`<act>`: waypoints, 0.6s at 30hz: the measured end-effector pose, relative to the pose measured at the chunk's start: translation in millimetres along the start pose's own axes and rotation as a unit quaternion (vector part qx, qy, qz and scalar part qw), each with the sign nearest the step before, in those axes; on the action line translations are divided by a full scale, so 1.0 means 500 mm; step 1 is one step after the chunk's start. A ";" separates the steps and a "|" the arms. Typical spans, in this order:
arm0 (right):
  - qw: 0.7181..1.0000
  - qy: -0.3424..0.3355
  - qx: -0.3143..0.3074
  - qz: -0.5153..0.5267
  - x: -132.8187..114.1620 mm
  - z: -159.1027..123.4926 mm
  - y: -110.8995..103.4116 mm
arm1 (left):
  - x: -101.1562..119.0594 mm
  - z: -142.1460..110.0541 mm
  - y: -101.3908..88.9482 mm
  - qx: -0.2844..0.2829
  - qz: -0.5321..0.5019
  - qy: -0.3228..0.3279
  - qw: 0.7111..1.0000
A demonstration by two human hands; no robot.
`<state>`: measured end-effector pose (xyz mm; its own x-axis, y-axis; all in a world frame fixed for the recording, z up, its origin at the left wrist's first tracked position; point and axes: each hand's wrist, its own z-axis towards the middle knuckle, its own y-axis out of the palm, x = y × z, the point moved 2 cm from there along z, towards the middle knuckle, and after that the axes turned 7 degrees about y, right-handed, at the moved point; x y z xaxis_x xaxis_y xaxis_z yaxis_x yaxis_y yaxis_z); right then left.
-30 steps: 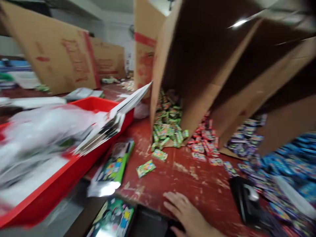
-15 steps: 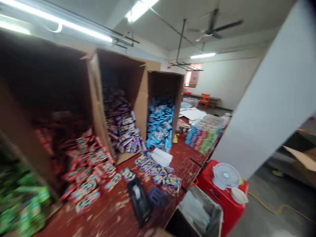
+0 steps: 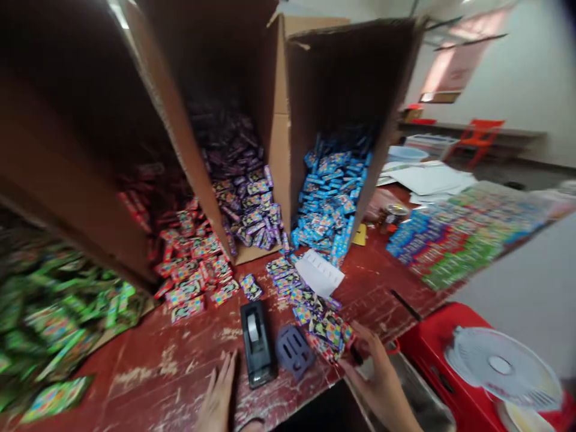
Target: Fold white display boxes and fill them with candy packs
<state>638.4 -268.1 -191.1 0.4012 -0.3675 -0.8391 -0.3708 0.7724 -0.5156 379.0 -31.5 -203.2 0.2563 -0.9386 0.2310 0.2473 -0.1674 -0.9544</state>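
Note:
My left hand [image 3: 220,396] lies flat and open on the worn red table [image 3: 180,366], just left of a black tape dispenser [image 3: 256,343]. My right hand [image 3: 378,375] reaches to the table's edge, its fingers at a small stack of colourful packets [image 3: 328,333]; whether it grips them I cannot make out. A dark blue plastic piece [image 3: 293,351] lies between the dispenser and that stack. Behind stand tipped cardboard boxes spilling red packets [image 3: 193,264], purple packets [image 3: 247,204] and blue packets [image 3: 330,198]. Green packets [image 3: 54,312] pile at the left.
A white paper slip [image 3: 320,273] rests on loose packets. Stacked rows of coloured packs [image 3: 454,234] cover the table's right end, with white papers [image 3: 427,179] behind. A red bin [image 3: 450,354] carrying a small white fan [image 3: 499,366] stands by the table. An orange chair [image 3: 479,135] stands far off.
The view swung from the left side of the table up and right, then down onto the boxes. Both hands have come into view at the table's near edge.

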 end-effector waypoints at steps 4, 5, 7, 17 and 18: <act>0.999 -0.023 -0.015 0.041 0.026 0.050 0.022 | 0.037 0.059 0.010 0.021 0.012 -0.053 0.998; 0.998 -0.039 -0.028 0.049 0.028 0.063 0.020 | 0.045 0.074 0.013 0.017 0.018 -0.054 0.998; 0.995 -0.070 -0.042 0.048 0.026 0.090 0.010 | 0.056 0.097 0.018 0.003 0.017 -0.048 0.999; 0.913 -0.332 -0.182 -0.152 -0.094 0.050 0.088 | 0.070 0.129 0.040 -0.041 -0.001 -0.061 0.997; 0.899 -0.335 -0.201 -0.199 -0.108 0.040 0.115 | 0.069 0.130 0.043 -0.032 0.004 -0.057 0.998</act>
<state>612.1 -193.6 -171.7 0.9334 -0.0739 -0.3512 -0.3054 0.3505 -0.8854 453.8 -48.1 -203.6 0.3634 -0.9004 0.2392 0.1854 -0.1817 -0.9657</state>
